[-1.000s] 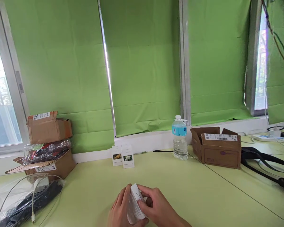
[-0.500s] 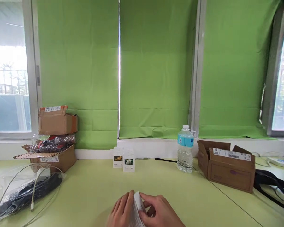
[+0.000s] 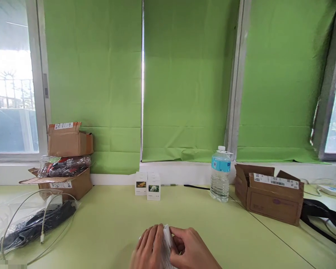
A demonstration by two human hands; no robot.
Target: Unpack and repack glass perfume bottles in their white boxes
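My left hand (image 3: 148, 248) and my right hand (image 3: 192, 250) are together low in the head view, just above the pale green table (image 3: 100, 209). Between them they grip a small white box (image 3: 166, 243), and my fingers hide most of it. Farther back, two small white boxes with flower pictures stand side by side, the left one (image 3: 140, 185) and the right one (image 3: 154, 190). Both are out of reach of my fingers.
A plastic water bottle (image 3: 220, 175) and an open cardboard box (image 3: 271, 198) stand on the right. Stacked cardboard boxes (image 3: 68, 140) stand at the left, near a plastic bag with black cable (image 3: 37, 226). A black strap (image 3: 319, 213) lies far right.
The whole view has levelled and turned, so the table and windows sit straighter. The white box sits lower and more hidden between my hands, which still hold it.
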